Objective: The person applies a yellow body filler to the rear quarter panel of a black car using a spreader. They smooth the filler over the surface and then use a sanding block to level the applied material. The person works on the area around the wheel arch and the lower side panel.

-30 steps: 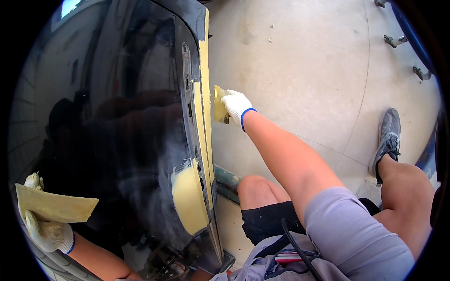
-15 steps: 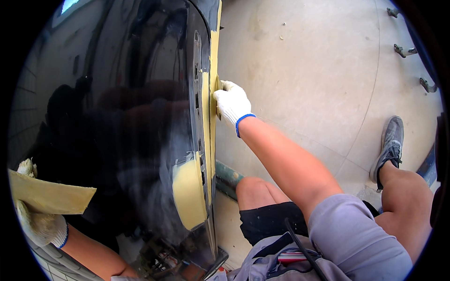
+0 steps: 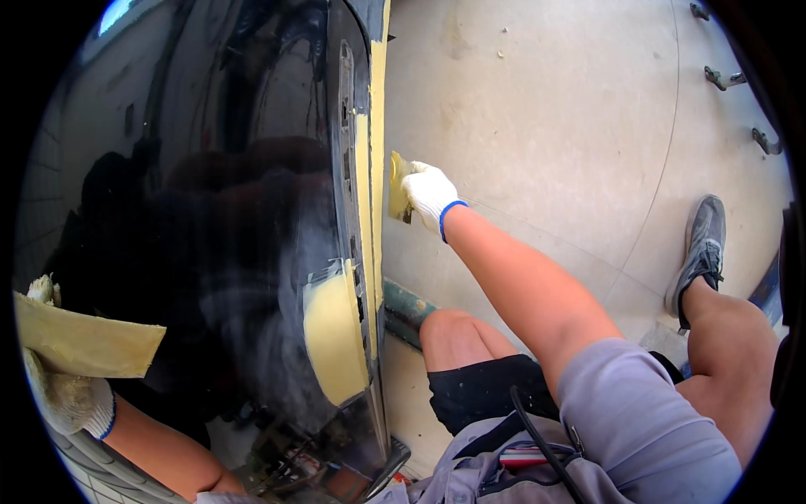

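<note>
My right hand (image 3: 432, 190), in a white knitted glove with a blue cuff, is closed on a putty spreader (image 3: 397, 186) smeared with yellow filler. It hangs just right of the glossy black vehicle panel (image 3: 239, 197), with a gap between blade and panel. Along that edge runs a strip of yellow filler (image 3: 379, 101), and a larger filler patch (image 3: 337, 336) covers the near right part. At the lower left my gloved left hand (image 3: 77, 405) grips a flat, filler-coated putty board (image 3: 92, 338) above the panel. Most of its fingers are behind the board.
A slotted strip (image 3: 346, 126) lies along the panel's right side. Beneath, a dark green bar (image 3: 407, 312) shows beside my knee. Pale concrete floor (image 3: 537, 109) stretches to the right, with small debris on it. Black hooked feet (image 3: 724, 78) stand at the far right.
My right hand and the spreader have come away from the panel edge, moving right and slightly nearer. In view, the panel and the board have shifted slightly left.
</note>
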Motion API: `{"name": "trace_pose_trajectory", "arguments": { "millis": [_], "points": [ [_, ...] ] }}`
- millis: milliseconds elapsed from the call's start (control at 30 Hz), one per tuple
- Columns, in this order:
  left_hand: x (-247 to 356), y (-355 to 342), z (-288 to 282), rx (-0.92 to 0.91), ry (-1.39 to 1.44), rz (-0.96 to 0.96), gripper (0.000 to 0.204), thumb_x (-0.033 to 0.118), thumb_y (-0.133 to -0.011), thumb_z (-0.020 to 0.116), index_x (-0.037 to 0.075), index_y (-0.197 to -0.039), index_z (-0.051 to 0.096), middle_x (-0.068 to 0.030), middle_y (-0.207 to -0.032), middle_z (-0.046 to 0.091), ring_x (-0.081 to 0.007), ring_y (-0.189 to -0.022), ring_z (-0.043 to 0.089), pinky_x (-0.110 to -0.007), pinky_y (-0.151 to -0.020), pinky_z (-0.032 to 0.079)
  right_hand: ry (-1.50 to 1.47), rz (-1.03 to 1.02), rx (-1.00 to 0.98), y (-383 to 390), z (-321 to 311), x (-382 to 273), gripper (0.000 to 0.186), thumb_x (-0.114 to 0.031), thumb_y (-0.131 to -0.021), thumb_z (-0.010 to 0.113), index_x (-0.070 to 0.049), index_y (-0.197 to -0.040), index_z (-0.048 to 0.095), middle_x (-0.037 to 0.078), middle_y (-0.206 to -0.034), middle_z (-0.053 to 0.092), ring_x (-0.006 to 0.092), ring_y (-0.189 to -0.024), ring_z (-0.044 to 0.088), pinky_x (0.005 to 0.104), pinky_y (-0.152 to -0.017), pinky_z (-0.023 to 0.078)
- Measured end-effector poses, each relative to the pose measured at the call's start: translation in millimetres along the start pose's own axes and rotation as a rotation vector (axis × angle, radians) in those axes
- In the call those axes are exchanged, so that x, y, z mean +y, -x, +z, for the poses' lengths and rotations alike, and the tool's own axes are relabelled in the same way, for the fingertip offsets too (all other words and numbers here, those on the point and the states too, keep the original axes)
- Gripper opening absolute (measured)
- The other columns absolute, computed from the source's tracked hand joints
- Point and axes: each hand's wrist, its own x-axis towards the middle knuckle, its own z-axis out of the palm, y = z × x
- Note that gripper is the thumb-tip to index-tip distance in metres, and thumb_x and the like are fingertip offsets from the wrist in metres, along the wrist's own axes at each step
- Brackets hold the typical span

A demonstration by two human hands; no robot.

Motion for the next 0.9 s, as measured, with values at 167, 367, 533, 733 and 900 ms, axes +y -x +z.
{"name": "trace_pose_trajectory", "arguments": {
  "millis": [167,367,533,733,900],
  "points": [
    [-10,1,2,0.073,0.046,0.006,0.060,0.028,-0.097,0.080,-0.012,-0.138,0.060,-0.0296,-0.134,0.070,-0.0397,-0.124,0.072,-0.053,-0.111,0.057,0.041,-0.058,-0.028,-12,8,-3,0.046,-0.003,-0.092,0.054,-0.002,-0.134,0.072,0.014,-0.112,0.077,0.0254,-0.101,0.071,0.0356,-0.095,0.053],
    [-14,16,7,0.174,0.158,-0.098,0.047,0.030,-0.106,0.069,-0.007,-0.134,0.062,-0.0212,-0.135,0.071,-0.0317,-0.128,0.068,-0.046,-0.116,0.053,0.181,-0.221,0.016,22,26,4,0.067,-0.007,-0.089,0.056,-0.006,-0.155,0.059,0.016,-0.127,0.078,0.0258,-0.110,0.074,0.0342,-0.100,0.055],
    [-6,5,13,0.198,0.155,-0.115,0.046,0.030,-0.105,0.069,-0.007,-0.132,0.064,-0.0216,-0.132,0.071,-0.0321,-0.124,0.069,-0.046,-0.110,0.055,0.001,-0.081,0.111,19,-6,37,0.053,0.000,-0.090,0.052,-0.003,-0.141,0.070,0.011,-0.116,0.076,0.0205,-0.102,0.070,0.0336,-0.092,0.056],
    [-7,8,19,0.236,0.155,-0.118,0.044,0.029,-0.104,0.069,-0.007,-0.129,0.065,-0.0220,-0.128,0.071,-0.0325,-0.119,0.071,-0.046,-0.104,0.056,-0.145,-0.021,0.083,-25,-15,36,0.048,-0.002,-0.091,0.057,0.000,-0.138,0.067,0.011,-0.116,0.073,0.0221,-0.101,0.068,0.0372,-0.093,0.057],
    [-2,8,19,0.249,0.151,-0.097,0.043,0.029,-0.102,0.069,-0.007,-0.127,0.067,-0.0224,-0.125,0.072,-0.0329,-0.114,0.072,-0.046,-0.099,0.058,-0.134,-0.002,-0.052,-34,-3,7,0.042,-0.005,-0.091,0.060,0.001,-0.132,0.066,0.011,-0.111,0.069,0.0248,-0.098,0.067,0.0383,-0.092,0.057]
  ]
}}
